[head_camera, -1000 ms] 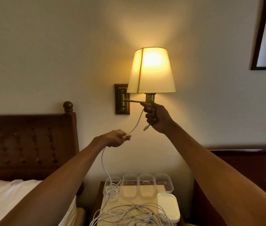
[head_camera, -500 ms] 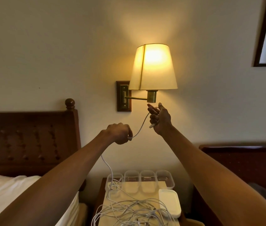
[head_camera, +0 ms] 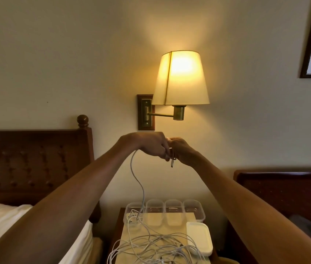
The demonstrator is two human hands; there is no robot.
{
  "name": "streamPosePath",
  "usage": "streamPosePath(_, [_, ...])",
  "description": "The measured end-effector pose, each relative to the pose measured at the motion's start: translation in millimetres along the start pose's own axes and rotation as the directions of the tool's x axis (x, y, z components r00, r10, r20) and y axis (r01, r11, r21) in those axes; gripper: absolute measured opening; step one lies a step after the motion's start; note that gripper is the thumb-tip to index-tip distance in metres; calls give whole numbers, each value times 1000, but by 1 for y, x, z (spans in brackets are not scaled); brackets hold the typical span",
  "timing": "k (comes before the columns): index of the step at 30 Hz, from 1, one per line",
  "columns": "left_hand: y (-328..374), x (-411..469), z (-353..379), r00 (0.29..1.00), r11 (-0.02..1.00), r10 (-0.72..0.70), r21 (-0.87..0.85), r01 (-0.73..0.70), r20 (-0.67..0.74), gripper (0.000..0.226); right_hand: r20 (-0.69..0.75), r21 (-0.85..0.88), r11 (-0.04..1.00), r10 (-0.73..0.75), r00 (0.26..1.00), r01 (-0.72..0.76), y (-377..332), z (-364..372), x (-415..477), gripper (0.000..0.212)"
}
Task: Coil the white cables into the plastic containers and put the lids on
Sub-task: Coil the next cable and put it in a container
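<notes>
- Both hands are gripping one white cable (head_camera: 138, 180): the left hand (head_camera: 151, 144) and the right hand (head_camera: 182, 151) are touching, fingers curled round its end, with the plug (head_camera: 172, 164) dangling just below them.
- Its long run is hanging down from the left hand to the tangle (head_camera: 151, 244) on the nightstand (head_camera: 162, 230), in front of the plastic containers (head_camera: 173, 203).
- Being nearer the slack, the left hand is probably the one feeding the next loop.

Clear plastic containers (head_camera: 173, 208) — brass lamp arm (head_camera: 162, 115)

Gripping one white cable (head_camera: 137, 180) with left hand (head_camera: 151, 144) and right hand (head_camera: 181, 151) together under the lit wall lamp (head_camera: 180, 79). Trailing down into a tangle (head_camera: 156, 246) on the nightstand (head_camera: 171, 231), before four clear containers (head_camera: 173, 208) and white lids (head_camera: 199, 238).
</notes>
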State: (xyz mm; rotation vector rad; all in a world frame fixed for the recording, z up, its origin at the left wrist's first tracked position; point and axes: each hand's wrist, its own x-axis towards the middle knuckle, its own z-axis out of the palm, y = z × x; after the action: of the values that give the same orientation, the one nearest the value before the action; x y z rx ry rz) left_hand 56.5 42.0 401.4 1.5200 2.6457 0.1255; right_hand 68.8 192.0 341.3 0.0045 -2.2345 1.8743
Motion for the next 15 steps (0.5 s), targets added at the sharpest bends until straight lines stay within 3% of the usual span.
streamPosePath(6, [-24, 2, -9, 997, 997, -70, -16, 71, 31, 20, 105, 12, 1000, -11, 994, 10, 3, -5, 0, 38])
streamPosePath(10, [-38, -1, -17, 990, 995, -82, -70, 74, -115, 17, 305, -60, 998, 48, 951, -32, 7, -5, -6, 44])
streamPosePath(13, [-52, -1, -20, 966, 992, -78, -118, 50, -247, 17, 307, -86, 991, 123, 944, -101, 15, -4, -9, 51])
streamPosePath(15, [-62, 1, -16, 947, 987, -87, -157, 40, -308, 18, 320, 11, 990, 131, 938, -142, 16, -4, -9, 52])
